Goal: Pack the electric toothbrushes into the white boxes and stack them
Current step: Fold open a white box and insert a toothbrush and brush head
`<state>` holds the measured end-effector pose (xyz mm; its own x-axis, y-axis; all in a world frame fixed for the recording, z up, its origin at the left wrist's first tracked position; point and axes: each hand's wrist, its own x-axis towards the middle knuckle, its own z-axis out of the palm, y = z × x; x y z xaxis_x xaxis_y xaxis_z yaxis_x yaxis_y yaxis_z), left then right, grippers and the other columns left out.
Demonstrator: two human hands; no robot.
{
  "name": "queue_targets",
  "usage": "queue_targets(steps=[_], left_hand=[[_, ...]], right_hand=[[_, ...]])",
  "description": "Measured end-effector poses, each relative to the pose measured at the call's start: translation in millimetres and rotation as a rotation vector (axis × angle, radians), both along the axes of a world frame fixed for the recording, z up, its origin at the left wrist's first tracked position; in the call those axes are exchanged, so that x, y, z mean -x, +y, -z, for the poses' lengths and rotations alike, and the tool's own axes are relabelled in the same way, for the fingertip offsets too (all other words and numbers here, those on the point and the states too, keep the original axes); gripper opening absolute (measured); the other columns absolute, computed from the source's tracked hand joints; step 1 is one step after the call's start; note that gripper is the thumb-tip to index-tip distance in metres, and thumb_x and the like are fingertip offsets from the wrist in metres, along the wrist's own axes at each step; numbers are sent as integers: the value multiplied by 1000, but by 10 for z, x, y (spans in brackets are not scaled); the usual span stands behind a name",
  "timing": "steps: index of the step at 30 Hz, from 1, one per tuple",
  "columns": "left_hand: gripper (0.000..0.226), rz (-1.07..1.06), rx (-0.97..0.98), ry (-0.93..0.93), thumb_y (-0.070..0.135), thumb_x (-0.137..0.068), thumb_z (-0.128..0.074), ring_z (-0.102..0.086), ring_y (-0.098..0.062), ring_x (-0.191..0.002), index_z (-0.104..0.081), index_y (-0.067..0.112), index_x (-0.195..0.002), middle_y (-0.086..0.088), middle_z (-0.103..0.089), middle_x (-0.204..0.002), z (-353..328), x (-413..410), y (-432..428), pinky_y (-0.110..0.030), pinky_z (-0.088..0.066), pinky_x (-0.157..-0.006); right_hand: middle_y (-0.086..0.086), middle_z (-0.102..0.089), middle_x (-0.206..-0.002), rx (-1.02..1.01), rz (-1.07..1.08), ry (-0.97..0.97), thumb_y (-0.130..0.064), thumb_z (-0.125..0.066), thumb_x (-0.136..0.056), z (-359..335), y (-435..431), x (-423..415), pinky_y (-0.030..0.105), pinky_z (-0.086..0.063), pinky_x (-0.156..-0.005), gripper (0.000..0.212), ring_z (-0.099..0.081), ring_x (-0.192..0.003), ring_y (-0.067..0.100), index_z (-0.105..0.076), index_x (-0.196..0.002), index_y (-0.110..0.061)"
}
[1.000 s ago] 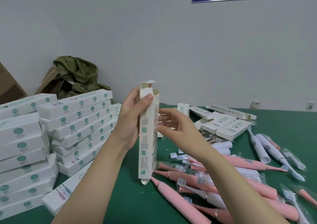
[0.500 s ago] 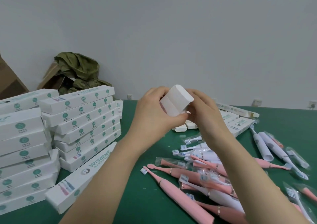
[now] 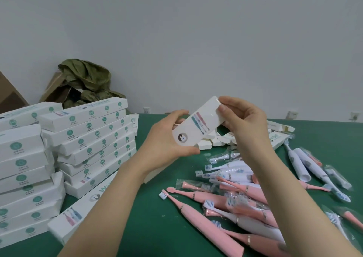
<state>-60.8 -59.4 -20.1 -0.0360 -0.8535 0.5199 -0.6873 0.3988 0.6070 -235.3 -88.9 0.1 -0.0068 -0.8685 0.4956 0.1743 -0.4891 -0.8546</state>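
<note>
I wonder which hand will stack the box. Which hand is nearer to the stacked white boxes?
Left. The left hand grips the held box at its lower end, just right of the stacked white boxes. The right hand pinches its upper end, farther right.

An olive cloth [image 3: 84, 79] lies crumpled over a cardboard box [image 3: 51, 92] by the wall [image 3: 176, 40], past the green table [image 3: 149, 227].

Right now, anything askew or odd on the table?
Yes. The stacked boxes on the left sit crooked, some with crumpled ends; a lone box lies at their foot. The toothbrushes are a crisscrossed heap. The held box looks fine.
</note>
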Motion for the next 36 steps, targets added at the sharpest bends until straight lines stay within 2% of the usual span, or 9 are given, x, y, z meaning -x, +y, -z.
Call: queue_targets(steps=[7, 10, 14, 16, 17, 18, 21, 28, 36], left_hand=[[47, -152, 138, -258, 20, -78, -73, -38, -5, -90, -38, 31, -107, 17, -41, -101, 47, 28, -41, -26, -33, -68], [39, -287, 235, -320, 10, -78, -65, -34, -13, -84, -34, 22, -99, 6, -37, -99, 108, 123, -52, -30, -27, -66], [33, -221, 88, -198, 17, -80, -64, -47, -21, -80, -35, 19, -96, 3, -47, -92, 192, 235, -75, -35, -40, -61], [46, -156, 24, -256, 23, -82, -62, -49, -22, -96, -35, 20, -118, 3, -54, -109, 231, 225, -91, -34, -43, -75], [59, -101, -13, -240, 31, -83, -60, -43, -22, -111, -29, 22, -132, 3, -52, -120, 235, 209, -91, -35, -39, -89], [68, -27, -52, -207, 42, -84, -54, -33, -17, -123, -21, 27, -141, 5, -46, -130, 234, 194, -76, -35, -30, -101], [69, 147, -87, -102, 65, -86, -27, -17, -4, -133, -17, 34, -146, 14, -30, -145, 227, 167, -53, -38, -18, -112], [57, 47, 115, 53, 61, -78, -51, -53, -18, -103, -44, 29, -125, 7, -58, -108, 111, 172, -40, -41, -47, -85], [18, -25, 245, -64, 58, -84, -49, -48, -15, -91, -41, 49, -98, 18, -53, -90, 50, 232, 17, -27, -35, -70]], right_hand=[[6, -59, -119, -266, 3, 51, -35, -58, -92, 9, -33, -34, 34, -52, -91, 28, -63, -102, 18, -55, -111, -15], [11, -68, -93, -437, -265, -114, -35, -56, -93, -18, 48, -97, 34, -55, -85, 24, -69, -79, 20, -56, -94, -12], [12, -62, -68, -362, -128, -139, -12, -44, -97, 90, 100, -246, 30, -54, -79, 29, -59, -70, 24, -56, -74, 2], [30, -48, -78, -314, -57, -64, -11, -40, -95, 99, 126, -281, 48, -46, -76, 32, -38, -73, 32, -51, -89, 18], [40, -45, -85, -292, -45, -50, -10, -40, -94, 97, 138, -286, 37, -27, -70, 32, -33, -73, 34, -47, -98, 21], [45, -44, -94, -277, -24, -49, -8, -40, -92, 92, 143, -288, 46, -11, -90, 32, -32, -73, 34, -45, -102, 22], [40, -45, -86, -233, 14, -48, -7, -42, -90, 126, 103, -275, 34, -24, -72, 30, -31, -75, 24, -47, -102, 20], [-10, -35, -51, 146, 88, 290, -16, -40, -99, 177, 141, -338, 23, -27, -52, 35, -31, -52, 9, -43, -65, -11], [8, -37, -69, 25, -20, 172, -21, -44, -99, 76, 80, -249, 37, -31, -66, 40, -30, -68, 23, -49, -90, 18]])
